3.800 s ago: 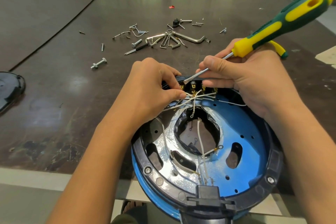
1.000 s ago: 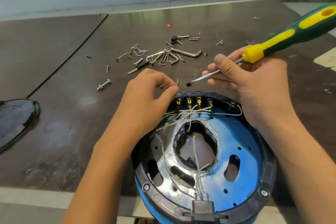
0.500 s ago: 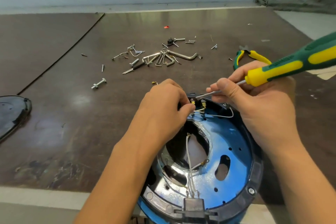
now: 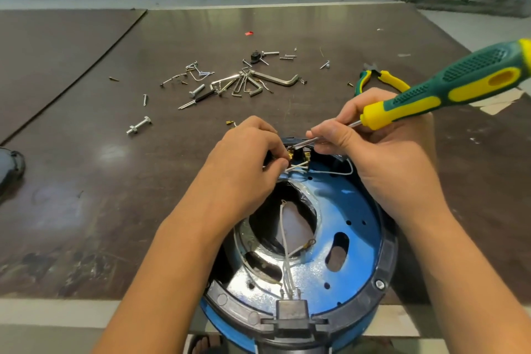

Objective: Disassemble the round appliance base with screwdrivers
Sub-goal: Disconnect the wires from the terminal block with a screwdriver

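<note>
Our right hand (image 4: pixel 382 158) pinched the screwdriver (image 4: pixel 448 89) shaft, tip angled down-left onto the terminals (image 4: pixel 298 154), where our left hand (image 4: pixel 247 164) pinched the white wires (image 4: pixel 297 167)

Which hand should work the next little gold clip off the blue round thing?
The right hand, probably. It grips the screwdriver, whose tip sits at the gold clips on the far rim of the base. The left hand is busy pinching the white wires there.
</note>
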